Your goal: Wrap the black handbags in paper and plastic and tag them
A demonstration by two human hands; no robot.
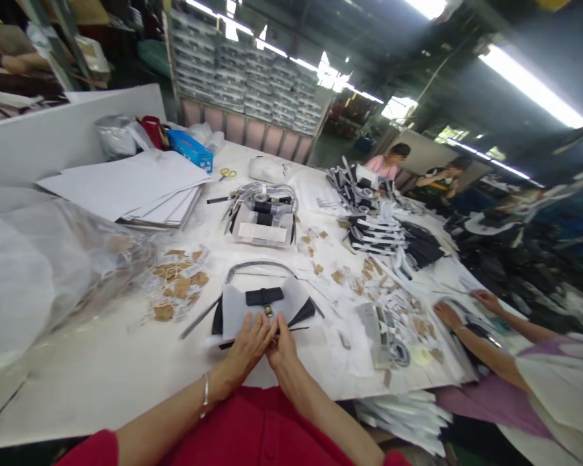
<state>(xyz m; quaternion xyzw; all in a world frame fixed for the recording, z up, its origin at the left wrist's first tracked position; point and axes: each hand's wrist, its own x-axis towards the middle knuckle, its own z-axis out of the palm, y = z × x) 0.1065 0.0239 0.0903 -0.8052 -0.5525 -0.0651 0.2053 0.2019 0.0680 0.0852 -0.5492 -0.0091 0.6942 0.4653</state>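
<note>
A handbag (233, 307) with black side panels, a pale sheet over its front and a dark raised handle lies on the table in front of me. A black strap (265, 296) with a gold clasp (268, 310) crosses its middle. My left hand (252, 336) grips the bag's near edge just below the clasp, its fingers lying over the front. Against it, my right hand (282, 343) holds the same edge, index finger stretched up beside the clasp. The thumbs are mostly hidden.
Behind stands another wrapped handbag (262, 226). Brown tags (179, 285) and plastic film (68, 259) lie left, near white sheets (136, 184), a blue box (190, 150) and yellow scissors (228, 173). Stacked bag parts (376, 233) lie right. A co-worker's hands (449, 315) work at the right edge.
</note>
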